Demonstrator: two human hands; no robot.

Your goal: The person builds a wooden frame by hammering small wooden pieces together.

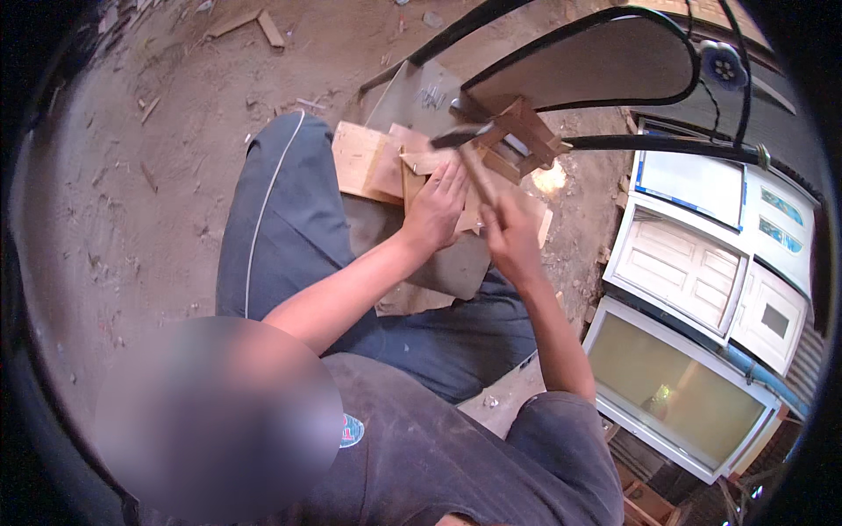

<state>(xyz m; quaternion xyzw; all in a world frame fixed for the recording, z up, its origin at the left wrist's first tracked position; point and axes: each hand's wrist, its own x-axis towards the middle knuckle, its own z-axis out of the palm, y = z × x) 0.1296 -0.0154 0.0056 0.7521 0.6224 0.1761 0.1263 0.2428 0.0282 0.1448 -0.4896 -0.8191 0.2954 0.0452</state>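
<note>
My right hand (513, 241) is closed around the wooden handle of a hammer (479, 175). Its dark head, a little blurred, hangs over the wood beyond my left fingers. With fingers stretched out, my left hand (436, 213) lies flat on a small piece of wood (424, 163), pressing it down; its thumb is hidden. What looks like a nail stands up from that piece. Left of it sit a pale board (355, 160) and a pinkish board (391, 158), overlapping. A small brown wooden frame (524, 140) stands just right of the hammer head.
Several loose nails (431, 96) lie on a grey surface past the boards. A black metal frame with a panel (596, 63) rises at the far right. White-framed doors and windows (684, 254) lean at the right. Wood scraps (270, 29) litter the dirt ground.
</note>
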